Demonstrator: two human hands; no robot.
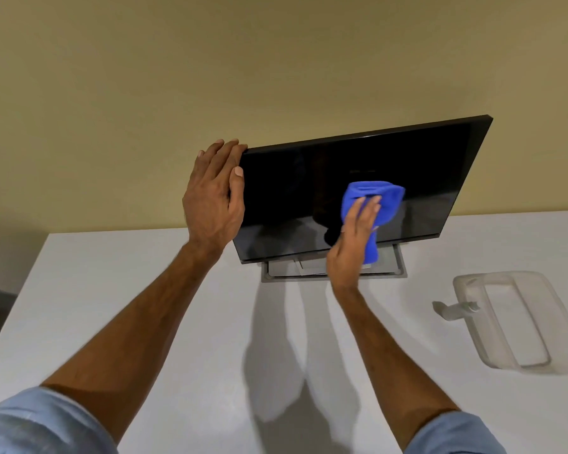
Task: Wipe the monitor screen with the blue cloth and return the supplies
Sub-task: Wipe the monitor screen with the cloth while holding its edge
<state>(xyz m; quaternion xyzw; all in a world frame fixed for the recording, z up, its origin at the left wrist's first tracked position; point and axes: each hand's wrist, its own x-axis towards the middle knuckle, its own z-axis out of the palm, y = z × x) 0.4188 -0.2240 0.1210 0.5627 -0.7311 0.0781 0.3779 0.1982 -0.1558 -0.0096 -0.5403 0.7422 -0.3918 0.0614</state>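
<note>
The monitor screen (358, 178) is seen standing on its grey stand (335, 268) toward the back of the white counter (145, 306), close to the yellowish wall (243, 60). The panel is dark and unlit, so smears would be shown up by reflections, and it appears leaned back somewhat, though the wide lens may add to that. Its upper left corner is gripped by the left hand (215, 194): the fingers are hooked over the top edge and the thumb is laid against the front near the side edge. This hold is judged to be a brace, so that the panel is not rocked on its stand while it is pressed from the front.

A clear plastic tray (558, 335) is lying on the counter well to the right of the monitor, with a small pale object (453, 311) resting across its near rim; what that object is cannot be told. The tray is probably where the supplies are to be returned.

The blue cloth (379, 204) is bunched and pressed against the lower middle of the screen by the right hand (353, 244), whose fingers are nearly straight and spread flat over the fabric rather than curled around it. A tail of cloth is hanging below the palm, past the bottom bezel. Wiping is judged to be under way, with the return of supplies not yet begun.
</note>
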